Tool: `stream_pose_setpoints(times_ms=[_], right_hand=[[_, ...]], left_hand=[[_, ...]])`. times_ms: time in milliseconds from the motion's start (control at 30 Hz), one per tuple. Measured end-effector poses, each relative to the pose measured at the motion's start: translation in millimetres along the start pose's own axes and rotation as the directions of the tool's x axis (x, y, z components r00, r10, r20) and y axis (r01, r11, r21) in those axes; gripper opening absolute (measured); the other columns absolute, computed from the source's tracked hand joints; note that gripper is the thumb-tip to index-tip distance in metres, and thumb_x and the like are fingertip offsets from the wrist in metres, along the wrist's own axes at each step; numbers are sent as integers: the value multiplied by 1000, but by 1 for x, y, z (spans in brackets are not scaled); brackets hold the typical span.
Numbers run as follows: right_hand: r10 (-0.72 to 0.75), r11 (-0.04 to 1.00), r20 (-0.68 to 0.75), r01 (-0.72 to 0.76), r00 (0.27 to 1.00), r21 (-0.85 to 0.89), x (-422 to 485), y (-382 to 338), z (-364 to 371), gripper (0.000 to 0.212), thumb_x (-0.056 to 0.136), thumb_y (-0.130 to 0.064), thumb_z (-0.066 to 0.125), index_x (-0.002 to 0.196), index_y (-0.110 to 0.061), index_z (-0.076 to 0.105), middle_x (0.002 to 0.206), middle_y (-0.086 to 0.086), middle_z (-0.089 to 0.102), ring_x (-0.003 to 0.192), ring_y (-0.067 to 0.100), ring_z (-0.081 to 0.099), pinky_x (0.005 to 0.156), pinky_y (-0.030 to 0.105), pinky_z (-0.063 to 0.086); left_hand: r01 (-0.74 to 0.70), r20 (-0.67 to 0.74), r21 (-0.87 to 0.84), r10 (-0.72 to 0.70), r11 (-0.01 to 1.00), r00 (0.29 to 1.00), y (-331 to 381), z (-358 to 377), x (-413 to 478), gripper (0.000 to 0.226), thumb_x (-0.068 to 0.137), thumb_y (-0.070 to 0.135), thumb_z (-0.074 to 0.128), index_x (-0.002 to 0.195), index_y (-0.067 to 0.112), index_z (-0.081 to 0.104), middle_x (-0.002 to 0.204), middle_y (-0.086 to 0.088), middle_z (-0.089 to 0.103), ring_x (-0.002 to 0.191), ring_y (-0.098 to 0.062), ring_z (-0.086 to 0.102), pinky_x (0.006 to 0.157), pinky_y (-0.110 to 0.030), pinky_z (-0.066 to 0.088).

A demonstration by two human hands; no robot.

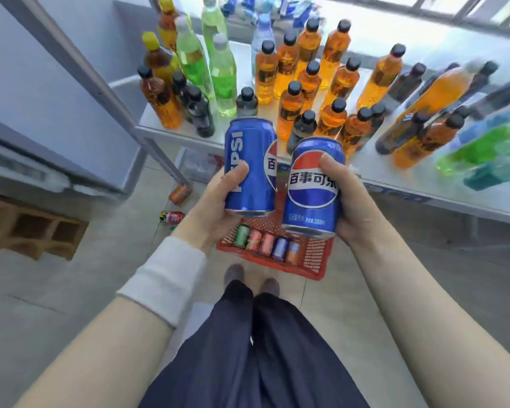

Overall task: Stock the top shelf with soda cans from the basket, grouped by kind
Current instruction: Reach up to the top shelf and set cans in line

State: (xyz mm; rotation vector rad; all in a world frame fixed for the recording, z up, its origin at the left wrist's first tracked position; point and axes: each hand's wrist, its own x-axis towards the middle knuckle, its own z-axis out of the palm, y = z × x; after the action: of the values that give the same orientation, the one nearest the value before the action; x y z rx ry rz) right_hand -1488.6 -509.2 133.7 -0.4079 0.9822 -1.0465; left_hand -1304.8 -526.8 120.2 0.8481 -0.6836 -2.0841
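My left hand (pixel 215 213) grips an upright blue Pepsi can (pixel 249 169), thumb across its front. Beside it, my right hand (pixel 354 207) holds a second blue Pepsi can (pixel 314 187), also upright. Both cans hang in front of the white shelf (pixel 248 58), which is crowded with bottles, and above a red basket (pixel 315 260) on the floor. Several cans lie in a row inside the basket: green, red, blue and orange ones (pixel 267 242).
Orange, green and dark bottles (pixel 309 81) fill the shelf surface. An orange can (pixel 179 194) and a red can (pixel 173 217) lie on the floor left of the basket. A grey shelf post (pixel 106 92) slants at the left. My shoes (pixel 251 278) stand just behind the basket.
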Motion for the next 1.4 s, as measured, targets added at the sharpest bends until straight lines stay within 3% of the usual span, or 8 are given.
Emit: stream_pose_setpoints(times_ms=[133, 267, 367, 533, 800, 1033, 1233, 1400], right_hand=[[-127, 982, 81, 136, 989, -130, -11, -49, 31, 86, 38, -50, 87, 109, -9, 59, 85, 5, 70, 73, 18, 69, 65, 32, 56], [-217, 947, 123, 239, 968, -212, -22, -89, 55, 34, 70, -33, 63, 97, -13, 61, 72, -1, 71, 64, 14, 68, 60, 29, 57], [-292, 906, 145, 322, 945, -275, -26, -112, 72, 32, 73, -30, 57, 98, -11, 60, 73, 1, 71, 66, 16, 68, 61, 30, 57], [-367, 853, 227, 424, 902, -306, -29, -145, 98, 24, 73, -28, 56, 92, -14, 61, 67, 0, 70, 60, 14, 68, 54, 26, 55], [-434, 805, 266, 503, 861, -315, -20, -195, 145, 53, 63, -33, 74, 106, -7, 58, 71, 0, 70, 64, 15, 68, 59, 28, 56], [-576, 685, 251, 627, 778, -371, 6, -236, 198, 32, 67, -22, 68, 97, -18, 59, 70, -6, 70, 63, 11, 67, 55, 24, 53], [-634, 572, 214, 637, 743, -517, 46, -272, 252, 62, 53, -18, 85, 109, -17, 58, 96, 1, 72, 84, 15, 70, 71, 26, 54], [-626, 453, 224, 582, 747, -675, 79, -301, 289, 79, 48, -21, 84, 120, -16, 53, 108, 3, 69, 89, 12, 70, 73, 24, 56]], left_hand=[[-129, 22, 46, 128, 991, 992, 39, 20, -4, 51, 59, 46, 77, 101, 17, 71, 98, -6, 72, 86, -19, 69, 79, -36, 56], [-190, -38, 114, 195, 975, 980, 77, 41, -13, 51, 68, 47, 67, 108, 14, 63, 93, -4, 71, 82, -17, 68, 75, -37, 54], [-258, -23, 126, 263, 958, 964, 102, 54, -19, 45, 77, 45, 53, 110, 15, 60, 92, -3, 71, 83, -15, 67, 71, -30, 55], [-334, 47, 132, 331, 933, 942, 138, 68, -18, 89, 48, 61, 80, 118, 11, 55, 97, -7, 71, 87, -18, 68, 69, -31, 55], [-418, 114, 207, 403, 884, 908, 206, 83, -3, 85, 46, 55, 81, 117, 13, 61, 107, -5, 69, 91, -16, 67, 66, -32, 55], [-476, 149, 283, 452, 833, 879, 281, 75, 31, 97, 34, 55, 85, 115, 9, 54, 92, -2, 71, 79, -15, 68, 65, -32, 56], [-519, 289, 416, 433, 747, 854, 363, 48, 60, 80, 37, 48, 87, 99, 9, 57, 83, 2, 73, 79, -11, 70, 67, -24, 55], [-523, 405, 560, 338, 642, 850, 429, 34, 91, 80, 41, 45, 88, 107, 15, 55, 91, 5, 73, 90, -13, 68, 76, -22, 53]])
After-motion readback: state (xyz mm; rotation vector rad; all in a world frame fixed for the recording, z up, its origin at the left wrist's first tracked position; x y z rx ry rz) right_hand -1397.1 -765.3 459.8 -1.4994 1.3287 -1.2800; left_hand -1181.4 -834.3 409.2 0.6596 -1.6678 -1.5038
